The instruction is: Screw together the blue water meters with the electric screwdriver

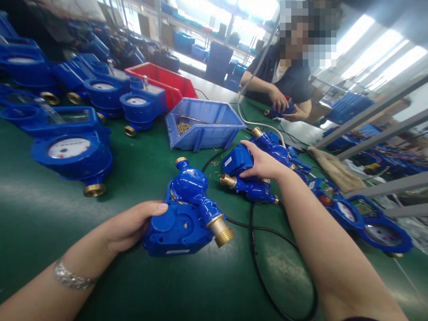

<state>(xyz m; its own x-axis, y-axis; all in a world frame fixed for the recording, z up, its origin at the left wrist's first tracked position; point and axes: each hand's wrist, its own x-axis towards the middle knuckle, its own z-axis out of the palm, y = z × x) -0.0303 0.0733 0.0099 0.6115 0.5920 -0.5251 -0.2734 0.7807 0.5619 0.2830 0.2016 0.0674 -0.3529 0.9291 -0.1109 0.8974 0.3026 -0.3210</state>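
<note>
My left hand grips the left side of a blue water meter that lies upside down on the green table, its brass threaded end pointing right. My right hand reaches forward and closes on a second blue water meter, also turned over, with brass fittings at both ends. A black cable runs on the table under my right forearm.
Several blue meters stand face up at the left and back. A blue bin of small brass screws sits ahead, a red bin behind it. More meters lie at the right. Across the table a person handles another meter.
</note>
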